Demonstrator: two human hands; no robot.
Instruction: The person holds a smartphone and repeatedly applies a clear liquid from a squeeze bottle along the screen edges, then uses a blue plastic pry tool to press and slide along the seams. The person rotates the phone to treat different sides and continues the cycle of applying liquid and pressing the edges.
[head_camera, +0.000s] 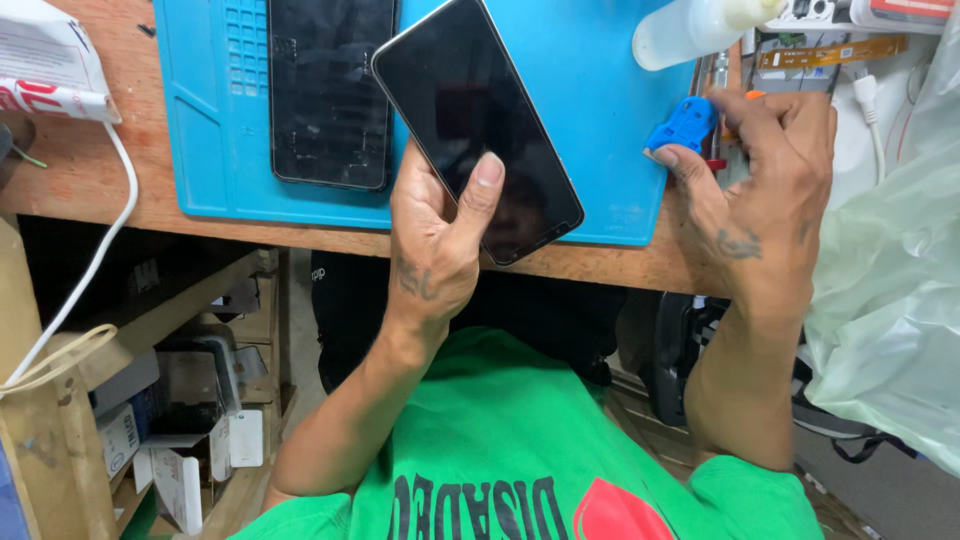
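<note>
My left hand (435, 240) grips a black smartphone (470, 110) by its lower end, thumb across the dark glass, holding it tilted above the blue work mat (600, 80). A second black phone panel (328, 90) lies flat on the mat to the left. My right hand (765, 190) is at the mat's right edge, fingers curled around a small blue plastic tool (683, 125) and touching it with the thumb and fingertips.
A wooden bench (100, 170) carries the mat. A white squeeze bottle (690, 28) lies at the top right beside a flex cable strip (830, 52). A white cable (95, 260) hangs at left. A translucent plastic bag (895, 290) sits at right. Boxes fill the shelf below.
</note>
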